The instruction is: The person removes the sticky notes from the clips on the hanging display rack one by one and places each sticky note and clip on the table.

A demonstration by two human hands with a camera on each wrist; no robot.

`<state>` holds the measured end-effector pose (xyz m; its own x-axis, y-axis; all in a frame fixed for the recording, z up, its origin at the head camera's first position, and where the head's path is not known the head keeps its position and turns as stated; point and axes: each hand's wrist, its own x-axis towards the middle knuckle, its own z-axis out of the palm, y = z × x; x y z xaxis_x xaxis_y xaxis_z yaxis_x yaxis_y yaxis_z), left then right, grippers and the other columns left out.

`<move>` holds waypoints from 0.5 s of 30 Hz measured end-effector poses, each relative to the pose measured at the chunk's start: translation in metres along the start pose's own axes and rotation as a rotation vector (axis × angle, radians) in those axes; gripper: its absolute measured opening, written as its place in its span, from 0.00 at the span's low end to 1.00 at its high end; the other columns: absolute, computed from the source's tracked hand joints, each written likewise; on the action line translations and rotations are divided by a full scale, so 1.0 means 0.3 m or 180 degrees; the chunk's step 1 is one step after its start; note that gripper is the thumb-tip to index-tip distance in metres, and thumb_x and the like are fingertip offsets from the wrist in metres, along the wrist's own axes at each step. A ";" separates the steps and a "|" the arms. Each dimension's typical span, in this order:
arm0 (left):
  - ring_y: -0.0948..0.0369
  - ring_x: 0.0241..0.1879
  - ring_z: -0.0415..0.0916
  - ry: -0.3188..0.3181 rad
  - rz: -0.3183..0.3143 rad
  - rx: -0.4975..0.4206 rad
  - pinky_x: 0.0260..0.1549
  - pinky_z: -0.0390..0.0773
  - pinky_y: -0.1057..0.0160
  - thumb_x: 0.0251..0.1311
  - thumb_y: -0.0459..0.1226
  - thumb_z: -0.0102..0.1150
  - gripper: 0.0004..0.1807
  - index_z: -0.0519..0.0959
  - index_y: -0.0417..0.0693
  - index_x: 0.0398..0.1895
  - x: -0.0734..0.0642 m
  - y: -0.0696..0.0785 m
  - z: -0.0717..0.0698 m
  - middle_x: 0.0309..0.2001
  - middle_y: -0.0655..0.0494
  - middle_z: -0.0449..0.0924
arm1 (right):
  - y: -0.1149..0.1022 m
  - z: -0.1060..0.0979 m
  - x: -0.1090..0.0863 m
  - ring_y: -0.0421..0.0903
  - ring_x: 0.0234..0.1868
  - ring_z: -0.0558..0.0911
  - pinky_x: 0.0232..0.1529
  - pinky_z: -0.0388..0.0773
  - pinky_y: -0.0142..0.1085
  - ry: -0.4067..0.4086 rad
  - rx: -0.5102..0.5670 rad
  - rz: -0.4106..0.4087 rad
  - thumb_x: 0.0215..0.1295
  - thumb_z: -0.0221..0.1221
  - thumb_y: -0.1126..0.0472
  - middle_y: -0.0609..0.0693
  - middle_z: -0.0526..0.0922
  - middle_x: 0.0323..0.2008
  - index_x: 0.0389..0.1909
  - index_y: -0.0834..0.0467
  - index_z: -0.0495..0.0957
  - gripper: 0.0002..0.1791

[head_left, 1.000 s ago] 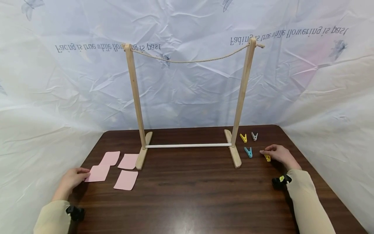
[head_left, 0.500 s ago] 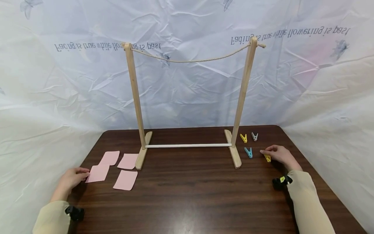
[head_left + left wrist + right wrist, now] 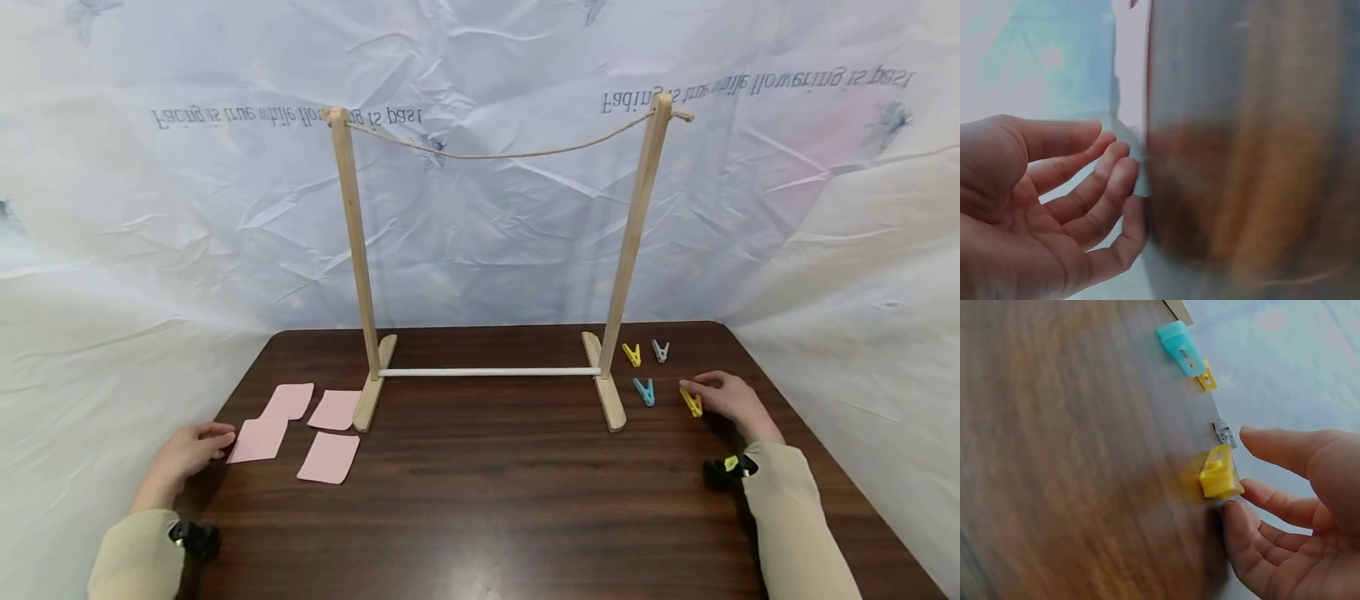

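Observation:
On the left, my left hand [image 3: 193,450] rests with fingertips right at the left edge of a square pink paper note [image 3: 258,439]. Its fingers are loosely bent in the left wrist view, where part of a pink note [image 3: 1130,69] shows edge-on past them. At the table's right side, my right hand [image 3: 731,400] is beside a yellow clothespin [image 3: 692,402]. From the right wrist, a gap shows between thumb [image 3: 1272,447] and forefinger, with the yellow clothespin [image 3: 1218,475] just past their tips.
Three more pink notes [image 3: 328,457] lie by the left hand. A wooden stand [image 3: 647,208] with a sagging rope [image 3: 495,156] and white crossbar [image 3: 487,372] stands mid-table. Blue [image 3: 644,392], yellow [image 3: 632,355] and grey [image 3: 660,351] clothespins lie right of it.
The head view has shifted slightly, moving the scene a little rightward. More of the yellow clothespin by my right hand shows now. Both hands have otherwise stayed nearly in place.

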<state>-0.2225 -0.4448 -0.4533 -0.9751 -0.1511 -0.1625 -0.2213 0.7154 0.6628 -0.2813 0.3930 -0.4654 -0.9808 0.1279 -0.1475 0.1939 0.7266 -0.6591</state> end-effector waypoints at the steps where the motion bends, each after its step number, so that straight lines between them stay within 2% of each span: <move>1: 0.59 0.33 0.78 -0.0006 0.0033 -0.0019 0.30 0.78 0.61 0.74 0.39 0.52 0.24 0.70 0.20 0.57 0.002 0.008 -0.005 0.39 0.41 0.81 | 0.002 -0.009 -0.005 0.65 0.48 0.79 0.43 0.82 0.51 0.0019 -0.0002 -0.0019 0.75 0.52 0.39 0.77 0.70 0.57 0.65 0.77 0.63 0.43; 4: 0.59 0.32 0.78 0.0105 0.0261 0.0079 0.28 0.78 0.62 0.75 0.39 0.50 0.24 0.70 0.19 0.56 -0.003 0.049 -0.023 0.40 0.37 0.82 | -0.001 -0.049 -0.027 0.69 0.50 0.79 0.43 0.83 0.52 0.0048 -0.0092 -0.0127 0.76 0.50 0.41 0.79 0.69 0.57 0.64 0.77 0.63 0.40; 6: 0.53 0.33 0.81 0.0317 0.0482 0.0280 0.29 0.78 0.61 0.76 0.40 0.50 0.24 0.71 0.21 0.56 -0.012 0.095 -0.040 0.42 0.32 0.81 | -0.015 -0.081 -0.043 0.72 0.52 0.76 0.45 0.80 0.57 0.0158 -0.0230 -0.0270 0.77 0.47 0.41 0.79 0.68 0.58 0.65 0.77 0.62 0.40; 8: 0.44 0.38 0.82 0.0581 0.0701 0.0448 0.32 0.78 0.57 0.76 0.41 0.50 0.24 0.73 0.24 0.57 -0.027 0.160 -0.058 0.46 0.29 0.80 | -0.048 -0.117 -0.060 0.74 0.55 0.72 0.48 0.75 0.63 0.0377 -0.0286 -0.0451 0.78 0.46 0.40 0.79 0.66 0.60 0.66 0.75 0.62 0.40; 11: 0.35 0.48 0.78 0.0998 0.0934 0.0548 0.35 0.76 0.53 0.75 0.43 0.52 0.24 0.73 0.30 0.60 -0.058 0.291 -0.087 0.52 0.29 0.79 | -0.144 -0.168 -0.096 0.77 0.63 0.64 0.56 0.65 0.70 0.0885 -0.0050 -0.0706 0.78 0.47 0.42 0.78 0.63 0.65 0.69 0.71 0.63 0.37; 14: 0.34 0.54 0.74 0.1386 0.1126 0.0357 0.42 0.74 0.51 0.74 0.44 0.54 0.26 0.72 0.34 0.66 -0.099 0.445 -0.115 0.58 0.31 0.76 | -0.274 -0.216 -0.146 0.74 0.71 0.58 0.66 0.57 0.68 0.1519 0.0236 -0.0944 0.77 0.52 0.46 0.73 0.60 0.71 0.72 0.67 0.63 0.35; 15: 0.35 0.55 0.74 0.1550 0.1199 0.0270 0.44 0.73 0.54 0.73 0.45 0.55 0.27 0.71 0.35 0.67 -0.114 0.498 -0.121 0.59 0.32 0.75 | -0.319 -0.228 -0.165 0.71 0.73 0.56 0.69 0.53 0.67 0.1718 0.0322 -0.1027 0.76 0.54 0.47 0.71 0.60 0.72 0.73 0.65 0.63 0.35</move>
<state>-0.2229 -0.3576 -0.3223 -0.8858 -0.1573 0.4367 0.1220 0.8288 0.5460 -0.2528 0.3635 -0.3446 -0.8584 0.2546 0.4453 -0.1380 0.7214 -0.6786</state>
